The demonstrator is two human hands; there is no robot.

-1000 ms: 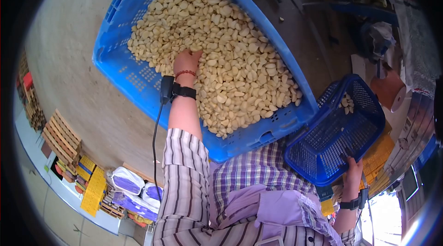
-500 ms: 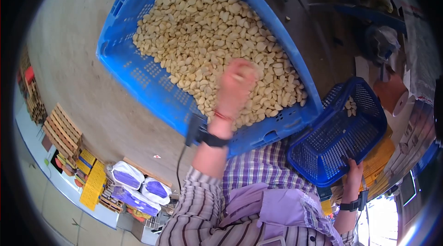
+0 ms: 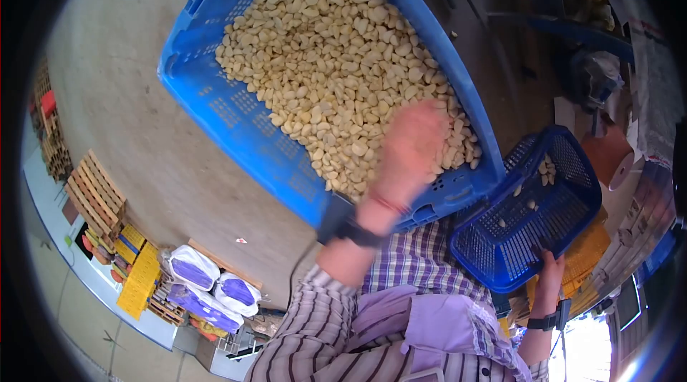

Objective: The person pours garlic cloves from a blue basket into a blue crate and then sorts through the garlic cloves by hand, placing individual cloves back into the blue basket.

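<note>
A big blue crate (image 3: 236,117) holds a deep pile of peeled garlic cloves (image 3: 336,45). My left hand (image 3: 413,140), motion-blurred, hovers over the crate's near right corner, close to the small blue basket (image 3: 501,253). Its fingers are too smeared to read. It wears a black wristband with a cable and a red bead bracelet. My right hand (image 3: 549,267) grips the small basket's near rim and holds it tilted beside the crate. A small heap of cloves (image 3: 547,167) lies at the basket's far end, with a few loose cloves (image 3: 517,190) further in.
Bare concrete floor (image 3: 122,95) lies left of the crate. Wooden pallets (image 3: 93,203), yellow crates (image 3: 139,278) and white-and-purple sacks (image 3: 193,271) stand at the lower left. Clutter (image 3: 594,74) and a brown tape roll (image 3: 608,149) sit at the right.
My left hand left the middle of the garlic pile and swept right toward the small basket. Loose cloves now show inside the basket. My right hand keeps its hold.
</note>
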